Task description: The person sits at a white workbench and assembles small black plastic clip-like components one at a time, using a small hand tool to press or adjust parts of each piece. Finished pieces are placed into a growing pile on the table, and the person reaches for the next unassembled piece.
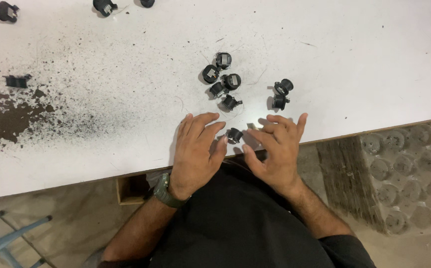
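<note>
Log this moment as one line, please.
left hand: fingertips on small black round part | right hand: open beside it, touching unclear | cluster of five black parts beyond | white table, dark powder on left

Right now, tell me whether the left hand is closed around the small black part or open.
Open. The left hand lies spread on the white table, only its thumb tip touching the small black part; the right hand is also spread.

One package shows: a clear plastic blister tray (409, 173) on the floor at the lower right, just past the worktop's (324, 59) edge. It is greyish and see-through, with rows of round pockets. No labels, signs or screens show.
</note>
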{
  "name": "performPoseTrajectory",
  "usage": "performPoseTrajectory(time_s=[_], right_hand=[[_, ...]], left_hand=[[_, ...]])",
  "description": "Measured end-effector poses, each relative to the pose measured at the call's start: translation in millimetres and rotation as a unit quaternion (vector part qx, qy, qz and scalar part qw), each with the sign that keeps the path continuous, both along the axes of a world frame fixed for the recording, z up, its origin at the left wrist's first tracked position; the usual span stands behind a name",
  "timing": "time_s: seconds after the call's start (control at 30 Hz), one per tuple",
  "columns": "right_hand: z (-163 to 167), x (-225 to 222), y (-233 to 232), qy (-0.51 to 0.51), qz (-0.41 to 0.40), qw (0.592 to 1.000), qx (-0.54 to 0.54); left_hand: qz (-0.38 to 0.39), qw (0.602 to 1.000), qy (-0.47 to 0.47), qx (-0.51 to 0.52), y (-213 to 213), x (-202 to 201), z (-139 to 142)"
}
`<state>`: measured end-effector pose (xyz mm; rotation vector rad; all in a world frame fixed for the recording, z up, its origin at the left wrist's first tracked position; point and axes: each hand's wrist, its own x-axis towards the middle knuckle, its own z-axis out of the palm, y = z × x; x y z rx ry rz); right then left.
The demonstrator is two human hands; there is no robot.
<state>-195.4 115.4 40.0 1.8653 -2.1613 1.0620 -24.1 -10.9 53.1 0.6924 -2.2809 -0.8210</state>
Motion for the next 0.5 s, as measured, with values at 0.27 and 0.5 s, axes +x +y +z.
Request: performPoseTrajectory(time_s=[0.27, 0.5], right_hand=[[-7.0, 3.4, -9.8, 0.030, -0.002, 0.999, 0.025], [-13.4, 3.9, -9.6, 0.017, 0.004, 1.000, -0.008]], left_hand=[[-0.022, 0.999, 0.023, 0.001, -0.8, -5.9, -2.0], [0.000, 0.987, -0.004, -0.159, 4.4, 3.0, -5.7]])
